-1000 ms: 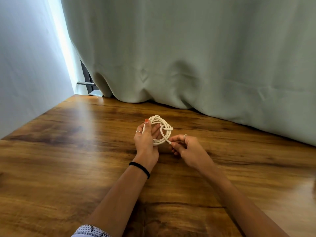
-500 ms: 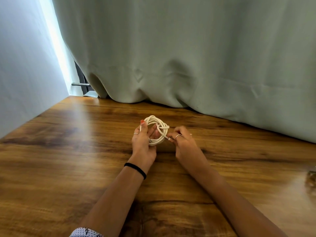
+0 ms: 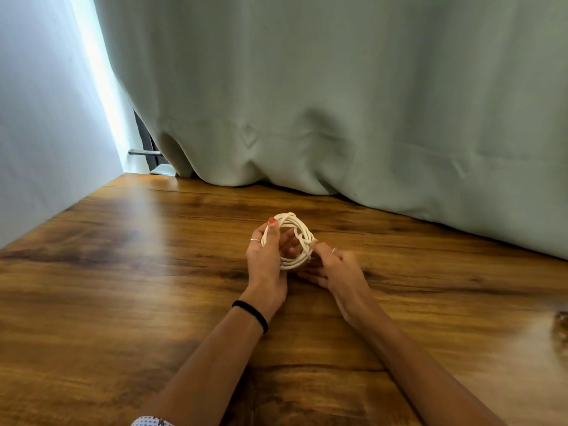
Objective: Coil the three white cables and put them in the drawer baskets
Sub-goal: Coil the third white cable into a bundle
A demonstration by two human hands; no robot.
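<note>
A white cable (image 3: pixel 295 229) is wound into a small round coil, held upright just above the wooden table (image 3: pixel 129 272). My left hand (image 3: pixel 266 265) grips the coil's left side, with fingers through the loop. My right hand (image 3: pixel 335 269) touches the coil's right side, its fingertips pinching the cable's end where it wraps around the loops. No other cable, drawer or basket is in view.
A pale green curtain (image 3: pixel 338 103) hangs along the table's far edge. A white wall (image 3: pixel 40 118) borders the left side, with a bright gap and a dark metal frame (image 3: pixel 144 149) at the back left corner.
My right hand has moved in from the right to the coil and tucked the loose end against the loops. The left hand keeps its hold on the coil.
</note>
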